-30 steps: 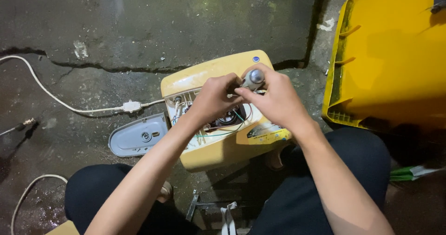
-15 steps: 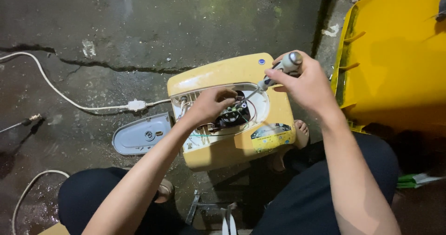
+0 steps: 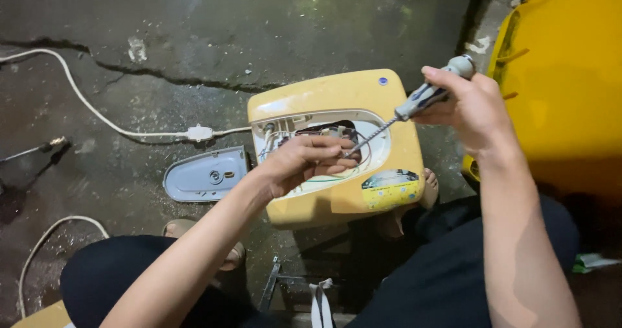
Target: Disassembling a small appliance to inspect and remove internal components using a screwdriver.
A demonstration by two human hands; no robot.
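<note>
Squatting over a yellow appliance [image 3: 337, 172] lying on the cracked concrete floor [image 3: 194, 30], its grey cover plate [image 3: 206, 174] set just beside it to bare the wiring. Steadying the wires in the opening with the left hand [image 3: 304, 163], fingers curled and pressing inside. Gripping a screwdriver [image 3: 424, 94] tightly in the right hand [image 3: 470, 111], tilting it so the tip is reaching into the cavity.
</note>
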